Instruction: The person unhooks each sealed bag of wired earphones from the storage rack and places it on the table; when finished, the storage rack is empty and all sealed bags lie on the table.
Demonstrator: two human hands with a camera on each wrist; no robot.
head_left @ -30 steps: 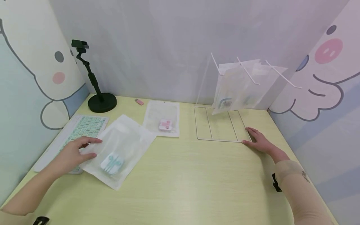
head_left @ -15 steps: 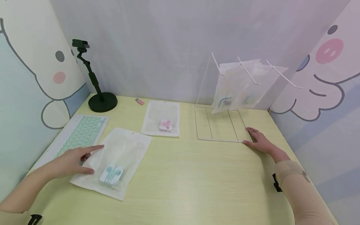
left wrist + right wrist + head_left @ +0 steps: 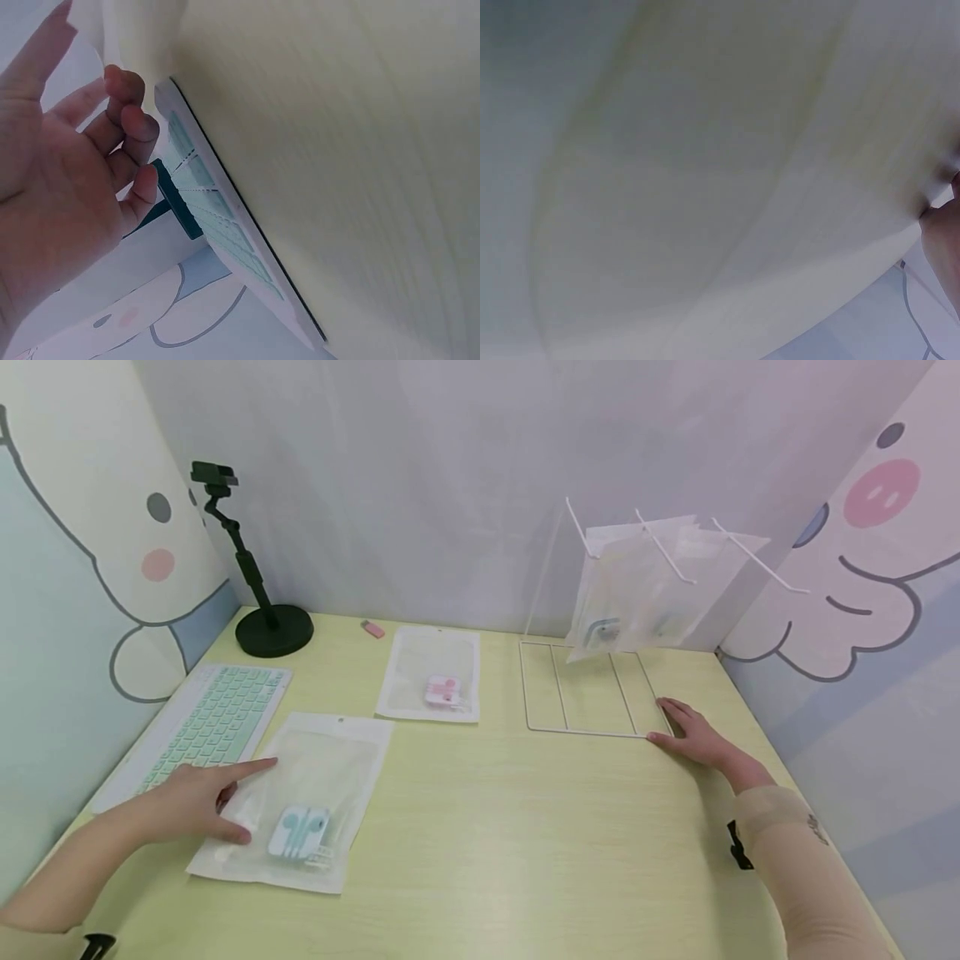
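Observation:
A white translucent bag (image 3: 311, 760) with earphones in a turquoise-and-white case (image 3: 299, 832) inside lies at the front left of the table. My left hand (image 3: 191, 806) is at its left edge, index finger and thumb spread over the plastic, the other fingers loosely bent. In the left wrist view, that hand (image 3: 71, 157) appears beside the keyboard. On the right, my right hand (image 3: 693, 737) touches the front right corner of a white wire rack (image 3: 581, 732) with fairly straight fingers. Several bags (image 3: 637, 585) hang from the rack's hooks.
A second bag (image 3: 429, 652), with a pink-and-white earphone case (image 3: 443, 691), lies behind the first. The keyboard (image 3: 217, 718) stands at the left, partly under the left hand. At the back are a black phone stand (image 3: 273, 631) and a small pink USB stick (image 3: 372, 628). Walls enclose the table.
The bag under my left hand has come down flatter onto the table, turned straighter and moved slightly toward me. The left hand has moved nearer too, its thumb and index finger wider apart. The right hand stays put.

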